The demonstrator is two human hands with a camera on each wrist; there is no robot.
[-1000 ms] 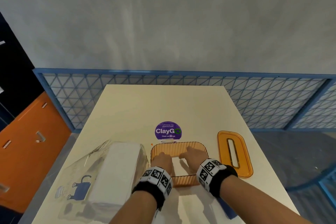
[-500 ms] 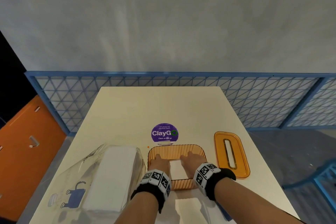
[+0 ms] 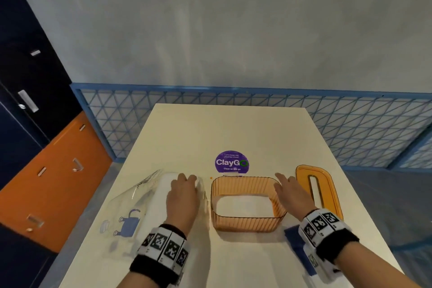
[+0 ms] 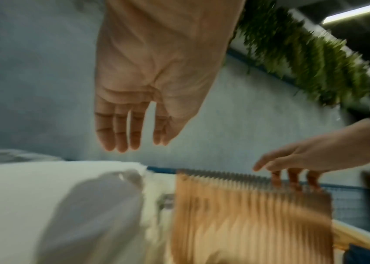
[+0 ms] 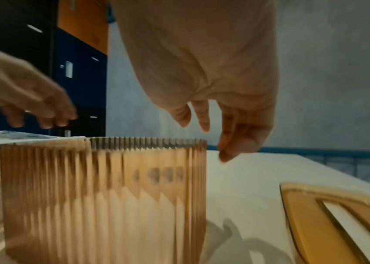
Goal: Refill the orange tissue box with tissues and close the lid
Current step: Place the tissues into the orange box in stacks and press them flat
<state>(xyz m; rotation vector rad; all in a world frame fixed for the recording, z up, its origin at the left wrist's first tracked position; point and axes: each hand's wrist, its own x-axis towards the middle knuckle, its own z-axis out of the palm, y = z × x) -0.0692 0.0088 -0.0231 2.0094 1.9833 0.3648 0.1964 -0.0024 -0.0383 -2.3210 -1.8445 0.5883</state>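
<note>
1. On the cream table (image 3: 210, 128), mid-front: orange tissue box (image 3: 247, 223), ribbed see-thru walls, lid off, white tissues (image 3: 243, 207) inside.
2. Tissue pack (image 3: 149, 206) just left of the box.
3. Lid (image 3: 327, 196) flat, right of box.
4. Left hand (image 3: 183, 196) over the pack, fingers relaxed, holding nothing.
5. Right hand (image 3: 291, 190) btwn box & lid, fingers loose, empty.

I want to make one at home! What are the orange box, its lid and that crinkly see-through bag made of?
The orange box looks like tinted clear plastic with ribbed walls: the white tissues show through it. The lid looks like the same orange plastic, but smooth and glossy, with a slot in it. The bag seems to be thin clear plastic film, wrinkled and shiny, with a blue print.
</note>
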